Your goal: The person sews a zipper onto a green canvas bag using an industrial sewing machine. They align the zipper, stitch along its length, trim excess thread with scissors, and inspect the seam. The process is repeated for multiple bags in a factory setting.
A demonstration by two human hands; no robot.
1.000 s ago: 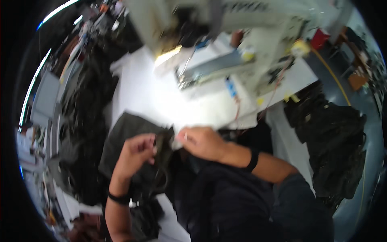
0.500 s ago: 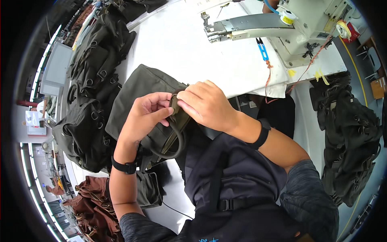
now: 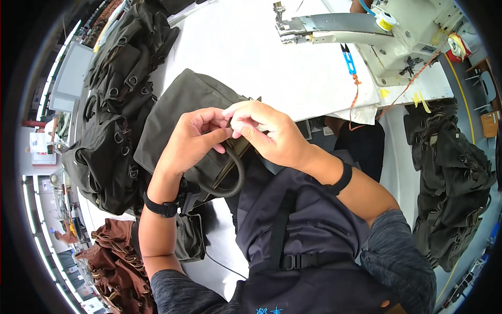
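A dark olive fabric bag (image 3: 184,99) lies tilted at the table's near edge, partly over my lap. My left hand (image 3: 194,140) is closed in a pinch on the zipper edge at the bag's opening, and a dark strip shows between its fingertips. Right against those fingertips, my right hand (image 3: 276,133) has its thumb and fingers pinched together; what they hold is covered by the fingers. A curved, rounded handle (image 3: 239,179) hangs from the bag just below my hands.
A sewing machine (image 3: 340,30) with a long arm stands on the white table (image 3: 230,55). Blue thread snips (image 3: 349,62) on an orange cord lie beside it. Olive bags are piled at left (image 3: 112,73) and right (image 3: 447,183); reddish-brown bags (image 3: 117,261) lie lower left.
My right hand has shifted its grip and turned, its fingertips now meeting the left ones. The zipper teeth seen before are now covered. The bag sits slightly higher in view.
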